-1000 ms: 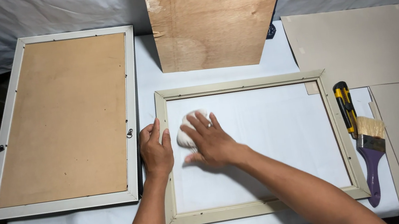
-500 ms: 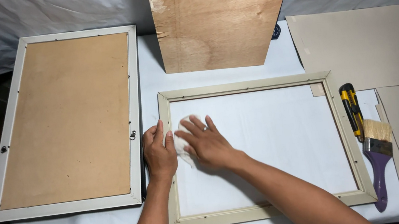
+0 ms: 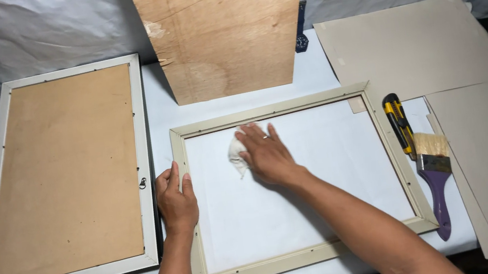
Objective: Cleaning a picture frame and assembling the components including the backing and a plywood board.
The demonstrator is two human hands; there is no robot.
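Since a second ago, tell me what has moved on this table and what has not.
The right hand has slid the white cloth across the glass of the cream frame, up toward its top left corner. The left hand stays pressed on the frame's left rail. The backed frame on the left, plywood board, brush and yellow-handled tool lie where they were.

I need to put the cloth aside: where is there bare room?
Inside the cream frame, right of the right hand and cloth, is bare. So is the white cover between plywood and grey boards. Crowded: left hand, and by the knife and brush.
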